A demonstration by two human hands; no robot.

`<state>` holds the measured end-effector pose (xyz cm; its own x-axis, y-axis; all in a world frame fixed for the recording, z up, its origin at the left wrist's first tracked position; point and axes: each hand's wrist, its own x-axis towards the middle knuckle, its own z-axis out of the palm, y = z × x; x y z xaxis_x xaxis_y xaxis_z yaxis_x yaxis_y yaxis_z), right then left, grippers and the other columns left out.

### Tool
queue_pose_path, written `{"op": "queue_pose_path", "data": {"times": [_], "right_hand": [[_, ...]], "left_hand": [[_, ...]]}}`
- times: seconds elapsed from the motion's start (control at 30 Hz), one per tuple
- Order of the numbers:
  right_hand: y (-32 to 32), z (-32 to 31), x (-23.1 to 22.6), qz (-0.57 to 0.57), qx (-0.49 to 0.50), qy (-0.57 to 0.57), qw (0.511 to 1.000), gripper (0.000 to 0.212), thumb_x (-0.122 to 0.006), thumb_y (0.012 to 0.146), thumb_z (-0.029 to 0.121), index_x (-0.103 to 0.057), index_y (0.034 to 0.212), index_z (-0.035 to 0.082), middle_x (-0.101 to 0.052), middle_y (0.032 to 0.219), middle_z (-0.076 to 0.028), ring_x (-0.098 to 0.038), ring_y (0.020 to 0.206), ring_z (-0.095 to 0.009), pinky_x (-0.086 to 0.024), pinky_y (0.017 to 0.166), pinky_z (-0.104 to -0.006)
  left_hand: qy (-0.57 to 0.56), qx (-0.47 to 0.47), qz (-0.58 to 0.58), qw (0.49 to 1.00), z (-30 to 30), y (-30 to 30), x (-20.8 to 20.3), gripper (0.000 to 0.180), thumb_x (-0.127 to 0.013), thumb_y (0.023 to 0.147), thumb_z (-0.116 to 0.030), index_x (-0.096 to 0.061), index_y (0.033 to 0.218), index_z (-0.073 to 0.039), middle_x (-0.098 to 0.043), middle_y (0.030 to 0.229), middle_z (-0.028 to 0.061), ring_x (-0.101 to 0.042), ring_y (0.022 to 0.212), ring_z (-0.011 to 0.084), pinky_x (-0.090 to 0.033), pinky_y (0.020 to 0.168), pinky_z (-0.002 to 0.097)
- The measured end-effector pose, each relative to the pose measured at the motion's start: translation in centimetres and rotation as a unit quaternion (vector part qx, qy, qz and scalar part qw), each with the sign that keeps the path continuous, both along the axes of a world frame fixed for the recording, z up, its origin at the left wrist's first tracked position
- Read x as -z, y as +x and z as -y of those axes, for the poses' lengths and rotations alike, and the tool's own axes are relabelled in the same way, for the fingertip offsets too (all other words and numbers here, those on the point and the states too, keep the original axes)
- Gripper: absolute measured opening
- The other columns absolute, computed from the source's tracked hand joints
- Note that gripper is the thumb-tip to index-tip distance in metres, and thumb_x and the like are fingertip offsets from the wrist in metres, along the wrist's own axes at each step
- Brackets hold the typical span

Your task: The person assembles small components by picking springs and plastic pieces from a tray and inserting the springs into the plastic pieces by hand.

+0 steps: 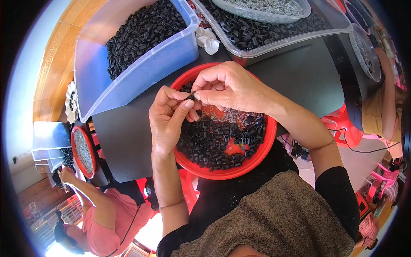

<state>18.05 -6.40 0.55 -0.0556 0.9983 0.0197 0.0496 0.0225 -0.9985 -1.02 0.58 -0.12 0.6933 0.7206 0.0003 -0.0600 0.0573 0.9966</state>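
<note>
Over the far left part of a round red basin (272,132), my two hands meet fingertip to fingertip. My left hand (166,115) pinches a small black plastic part (191,97) between thumb and fingers. The thumb and index finger of my right hand (231,88) close on the same spot, touching that part; the fingertips partly cover it. Below them in the basin lie many short, hollow black plastic pieces (214,139), resembling cord-lock bodies. Small metal springs (244,116) are scattered toward the basin's far right side.
A blue-tinted clear bin (150,64) of small black parts stands far left. Another clear bin (274,48) holds larger black pieces, with a tub of springs (274,6) on top. Crumpled white paper (207,40) lies between them. Co-workers sit at left (111,218) and right (383,111).
</note>
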Motion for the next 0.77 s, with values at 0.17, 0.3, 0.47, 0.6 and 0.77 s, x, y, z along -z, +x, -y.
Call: {"op": "queue_pose_path", "data": {"times": [0.17,0.3,0.47,0.6,0.77], "right_hand": [[-0.2,0.0,-0.2,-0.044,-0.012,-0.027,0.999,0.007,-0.063,0.089,0.006,-0.061,0.088,-0.001,-0.063,0.073,-0.003,-0.055,0.053,-0.004,-0.043,0.047,-0.0190],[-0.6,0.1,-0.6,-0.044,-0.003,-0.012,0.999,0.007,-0.062,0.088,0.004,-0.059,0.085,-0.001,-0.061,0.070,-0.003,-0.054,0.051,-0.005,-0.043,0.046,-0.0194],[-0.5,0.1,-0.6,-0.054,-0.002,-0.014,0.998,0.007,-0.062,0.088,0.004,-0.059,0.085,0.000,-0.062,0.069,-0.004,-0.056,0.051,-0.006,-0.044,0.046,-0.0199],[0.6,-0.3,-0.8,-0.110,-0.056,-0.044,0.991,0.008,-0.064,0.089,0.006,-0.063,0.086,-0.002,-0.064,0.070,-0.006,-0.058,0.052,-0.008,-0.045,0.048,-0.0197],[1.4,-0.4,-0.8,-0.123,-0.105,-0.076,0.984,0.010,-0.067,0.089,0.008,-0.069,0.090,-0.002,-0.067,0.073,-0.007,-0.063,0.056,-0.011,-0.051,0.054,-0.0196]], "left_hand": [[0.021,-0.003,0.017,1.000,0.3,0.2,0.1,0.007,-0.054,0.094,0.004,-0.051,0.097,-0.002,-0.066,0.079,0.0098,-0.061,0.063,0.0114,-0.048,0.057,0.0218],[0.048,-0.006,0.009,0.999,0.2,0.2,0.3,0.007,-0.053,0.094,0.004,-0.050,0.096,-0.002,-0.064,0.076,0.0088,-0.060,0.062,0.0113,-0.049,0.057,0.0222],[0.061,-0.006,0.028,0.998,0.2,0.3,0.3,0.008,-0.053,0.094,0.005,-0.050,0.097,-0.001,-0.063,0.075,0.0084,-0.060,0.062,0.0109,-0.049,0.057,0.0228],[0.063,-0.014,0.021,0.998,0.6,0.2,0.0,0.008,-0.054,0.094,0.004,-0.050,0.097,-0.001,-0.064,0.076,0.0088,-0.060,0.063,0.0113,-0.049,0.057,0.0227],[0.062,0.035,0.021,0.997,0.5,-0.4,-0.2,0.010,-0.055,0.093,0.004,-0.051,0.099,-0.002,-0.066,0.080,0.0113,-0.061,0.064,0.0120,-0.050,0.059,0.0220]]}}
